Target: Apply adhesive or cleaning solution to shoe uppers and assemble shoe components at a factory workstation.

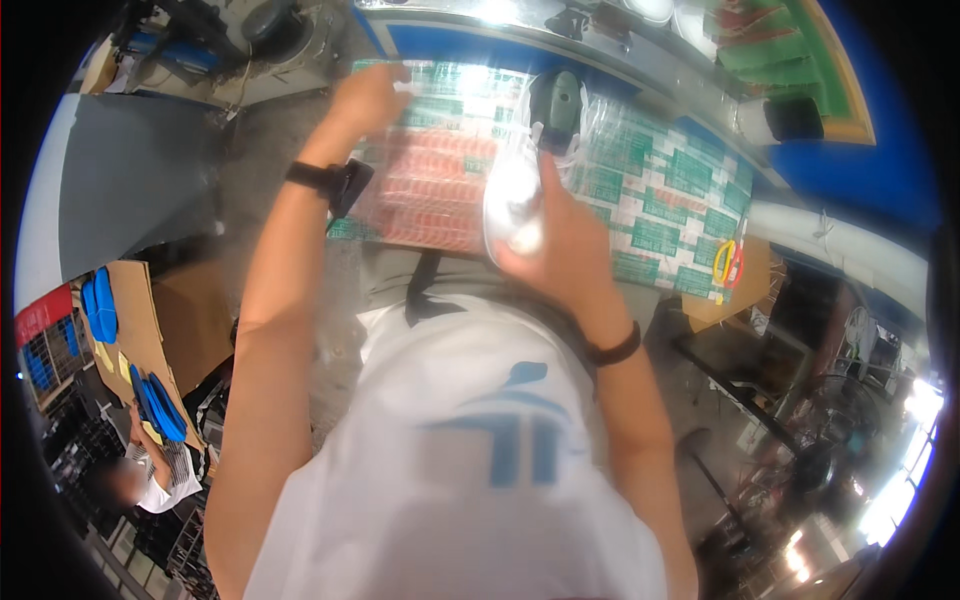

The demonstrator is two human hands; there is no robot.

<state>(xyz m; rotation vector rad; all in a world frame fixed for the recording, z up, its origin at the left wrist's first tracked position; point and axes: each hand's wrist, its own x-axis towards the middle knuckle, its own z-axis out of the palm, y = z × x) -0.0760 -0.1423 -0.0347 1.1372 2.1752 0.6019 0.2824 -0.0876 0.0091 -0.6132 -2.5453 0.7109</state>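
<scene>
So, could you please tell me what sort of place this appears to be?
Probably a shoemaking workshop: the right hand holds what looks like a white shoe, blue sole-shaped pieces show at left, and scissors lie on the table.

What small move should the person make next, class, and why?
Probably bring the left hand across to steady the white shoe: only the right hand is on it, while the left is apart from it, by the left end of the patterned tabletop.
</scene>
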